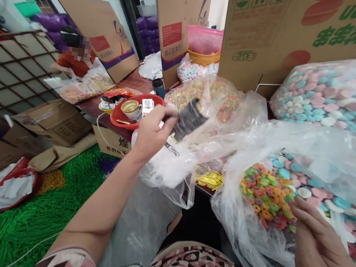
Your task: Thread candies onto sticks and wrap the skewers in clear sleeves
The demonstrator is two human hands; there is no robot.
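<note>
My left hand (pixel 152 130) is raised over the table's edge, its fingers pinched on a small dark, blurred object (pixel 189 118) that I cannot name. My right hand (pixel 323 255) rests at the lower right with fingers spread, against the clear plastic bag (pixel 250 232) that holds multicoloured ring sweets (pixel 265 194) and pastel round sweets (pixel 315 192). Nothing shows inside the right hand.
A red bowl (pixel 118 118) with a gold cup (pixel 130 106) sits on the brown table. More sweet bags (pixel 335 98), cardboard boxes (pixel 279 28) and a pink basket (pixel 204 38) stand behind. A green mat (pixel 41 207) and flattened cartons (pixel 54 120) lie left. Another person (pixel 74 55) sits far left.
</note>
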